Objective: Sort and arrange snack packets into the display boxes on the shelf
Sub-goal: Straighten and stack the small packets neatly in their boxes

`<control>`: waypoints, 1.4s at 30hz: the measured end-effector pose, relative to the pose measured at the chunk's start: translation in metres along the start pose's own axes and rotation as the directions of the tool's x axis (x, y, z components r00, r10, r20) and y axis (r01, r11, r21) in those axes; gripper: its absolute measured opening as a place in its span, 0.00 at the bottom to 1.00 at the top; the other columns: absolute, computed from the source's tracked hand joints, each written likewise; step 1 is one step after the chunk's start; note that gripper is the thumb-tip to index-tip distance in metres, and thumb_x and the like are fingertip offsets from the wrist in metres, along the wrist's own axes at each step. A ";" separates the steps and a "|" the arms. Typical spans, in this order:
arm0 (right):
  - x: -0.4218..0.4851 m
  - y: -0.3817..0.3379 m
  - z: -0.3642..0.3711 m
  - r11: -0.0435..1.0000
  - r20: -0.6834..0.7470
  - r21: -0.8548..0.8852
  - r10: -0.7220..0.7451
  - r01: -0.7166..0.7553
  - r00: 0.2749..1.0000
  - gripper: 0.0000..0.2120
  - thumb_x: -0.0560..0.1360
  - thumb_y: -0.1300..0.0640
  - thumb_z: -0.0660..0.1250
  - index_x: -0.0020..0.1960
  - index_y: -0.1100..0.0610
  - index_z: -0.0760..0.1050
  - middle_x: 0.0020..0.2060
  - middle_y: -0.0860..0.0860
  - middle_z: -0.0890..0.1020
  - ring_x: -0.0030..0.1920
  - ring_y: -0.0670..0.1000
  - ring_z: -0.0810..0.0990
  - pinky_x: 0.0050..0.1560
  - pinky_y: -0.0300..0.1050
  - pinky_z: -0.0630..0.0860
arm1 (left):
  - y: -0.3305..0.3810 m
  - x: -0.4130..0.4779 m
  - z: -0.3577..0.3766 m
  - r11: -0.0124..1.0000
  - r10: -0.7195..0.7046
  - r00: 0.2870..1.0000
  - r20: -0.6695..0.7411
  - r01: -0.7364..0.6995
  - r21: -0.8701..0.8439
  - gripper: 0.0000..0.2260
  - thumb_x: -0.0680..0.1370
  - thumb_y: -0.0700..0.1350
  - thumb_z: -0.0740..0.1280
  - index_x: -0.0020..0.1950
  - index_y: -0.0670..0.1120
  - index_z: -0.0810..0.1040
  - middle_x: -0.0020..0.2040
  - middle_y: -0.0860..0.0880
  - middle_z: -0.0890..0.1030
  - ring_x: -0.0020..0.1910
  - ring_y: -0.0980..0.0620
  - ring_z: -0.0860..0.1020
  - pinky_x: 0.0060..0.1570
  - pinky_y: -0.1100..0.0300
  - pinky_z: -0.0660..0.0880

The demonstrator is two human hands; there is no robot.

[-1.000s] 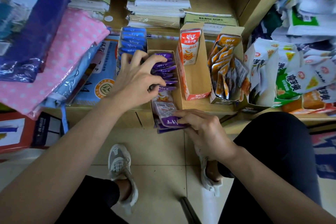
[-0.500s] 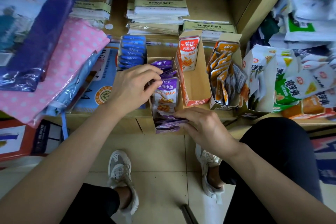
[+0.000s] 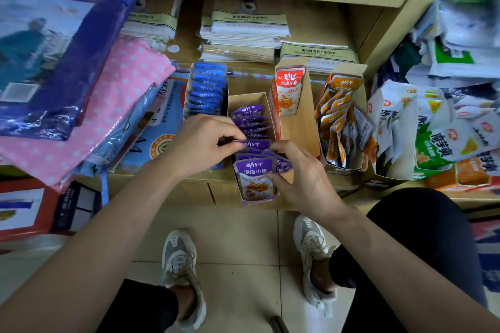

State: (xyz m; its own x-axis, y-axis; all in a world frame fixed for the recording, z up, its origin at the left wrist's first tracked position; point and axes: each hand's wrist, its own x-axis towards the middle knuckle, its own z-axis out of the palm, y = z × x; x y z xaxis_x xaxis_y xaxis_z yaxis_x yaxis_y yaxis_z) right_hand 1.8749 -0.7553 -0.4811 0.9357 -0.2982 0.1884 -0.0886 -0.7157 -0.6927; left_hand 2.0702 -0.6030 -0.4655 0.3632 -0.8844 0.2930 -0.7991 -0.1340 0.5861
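A narrow cardboard display box (image 3: 236, 101) on the shelf holds a row of purple snack packets (image 3: 250, 121). My left hand (image 3: 203, 143) pinches the top edge of a purple packet in the middle of the row. My right hand (image 3: 303, 178) grips the front purple packets (image 3: 254, 170) at their right side, which stand upright at the box's front end. To the left stands a box of blue packets (image 3: 207, 86). To the right an orange-red box (image 3: 296, 127) holds one packet (image 3: 289, 94) at its back, and another box holds orange packets (image 3: 338, 113).
White and green snack bags (image 3: 433, 132) pile up at the right of the shelf. Pink dotted fabric (image 3: 113, 105) and a blue wrapped pack (image 3: 54, 48) lie at the left. Paper stacks (image 3: 246, 30) fill the shelf's back. My shoes (image 3: 181, 273) stand on the tiled floor.
The fallen purple packets at the box's front now stand upright. My right hand moved up from the box's front end to the packets' right side; my left hand pinches a packet in the row.
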 end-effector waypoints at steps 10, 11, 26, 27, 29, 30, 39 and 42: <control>-0.009 0.004 -0.002 0.998 0.050 0.044 0.035 -0.038 0.998 0.36 0.74 0.57 0.75 0.76 0.50 0.62 0.64 0.44 0.75 0.64 0.43 0.72 0.59 0.40 0.76 | 0.010 0.000 -0.012 0.906 -0.161 0.921 0.356 0.280 -0.316 0.14 0.74 0.53 0.75 0.56 0.48 0.86 0.49 0.57 0.87 0.50 0.60 0.84 0.48 0.59 0.82; -0.009 0.005 -0.003 0.999 0.057 0.038 0.016 -0.019 0.998 0.36 0.73 0.58 0.75 0.76 0.50 0.63 0.64 0.45 0.75 0.63 0.43 0.71 0.60 0.39 0.75 | 0.009 -0.001 -0.013 0.890 -0.158 0.909 0.386 0.300 -0.343 0.16 0.75 0.55 0.75 0.59 0.48 0.85 0.51 0.56 0.86 0.52 0.60 0.84 0.51 0.61 0.81; -0.027 0.019 0.004 0.976 -0.016 0.034 -0.215 0.215 0.976 0.14 0.75 0.59 0.71 0.59 0.59 0.78 0.66 0.53 0.77 0.67 0.48 0.76 0.60 0.47 0.80 | -0.006 0.001 -0.003 0.992 0.039 0.979 0.202 -0.063 0.112 0.13 0.74 0.50 0.75 0.58 0.54 0.85 0.60 0.58 0.83 0.55 0.63 0.74 0.54 0.52 0.78; -0.026 0.019 0.004 0.978 -0.020 0.033 -0.204 0.205 0.979 0.14 0.74 0.61 0.71 0.59 0.60 0.78 0.66 0.53 0.77 0.67 0.48 0.76 0.61 0.47 0.79 | -0.006 0.002 -0.002 0.990 0.057 0.986 0.158 -0.076 0.117 0.09 0.76 0.48 0.73 0.56 0.52 0.86 0.56 0.57 0.85 0.52 0.61 0.78 0.52 0.51 0.80; -0.026 0.018 0.003 0.982 -0.022 0.029 -0.184 0.184 0.983 0.15 0.74 0.60 0.70 0.61 0.58 0.77 0.63 0.50 0.79 0.65 0.45 0.76 0.59 0.45 0.79 | -0.005 0.003 0.000 0.982 0.078 0.996 0.052 -0.086 0.168 0.07 0.78 0.45 0.71 0.55 0.49 0.86 0.50 0.54 0.86 0.47 0.58 0.81 0.47 0.52 0.81; -0.026 0.017 0.003 0.984 -0.017 0.022 -0.179 0.179 0.984 0.16 0.75 0.58 0.70 0.62 0.57 0.76 0.62 0.48 0.79 0.64 0.42 0.76 0.59 0.43 0.79 | -0.005 0.004 0.001 0.979 0.082 0.996 -0.015 -0.078 0.191 0.07 0.79 0.44 0.70 0.55 0.47 0.86 0.49 0.53 0.86 0.45 0.57 0.81 0.45 0.54 0.80; -0.022 0.019 0.004 0.963 0.030 -0.087 -0.255 0.256 0.967 0.16 0.80 0.55 0.65 0.65 0.58 0.78 0.61 0.51 0.80 0.63 0.49 0.76 0.60 0.47 0.77 | -0.011 0.011 0.003 0.970 0.125 0.990 0.067 -0.136 0.199 0.08 0.75 0.41 0.70 0.48 0.52 0.87 0.61 0.53 0.78 0.50 0.54 0.74 0.42 0.53 0.77; -0.025 0.022 0.006 0.957 0.012 -0.099 -0.272 0.272 0.962 0.14 0.79 0.56 0.66 0.63 0.59 0.79 0.61 0.52 0.81 0.62 0.51 0.77 0.60 0.49 0.77 | -0.014 0.011 0.002 0.978 0.051 0.976 0.211 -0.092 0.187 0.23 0.70 0.57 0.77 0.64 0.53 0.83 0.67 0.54 0.74 0.56 0.58 0.66 0.51 0.55 0.72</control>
State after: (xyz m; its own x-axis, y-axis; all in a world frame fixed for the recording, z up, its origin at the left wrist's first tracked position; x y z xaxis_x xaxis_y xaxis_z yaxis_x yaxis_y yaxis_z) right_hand 1.8518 -0.7600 -0.5048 0.9285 -0.0850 0.3614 0.1356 -0.8285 -0.5434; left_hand 2.0843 -0.6115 -0.4718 0.2123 -0.9646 0.1565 -0.9044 -0.1333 0.4054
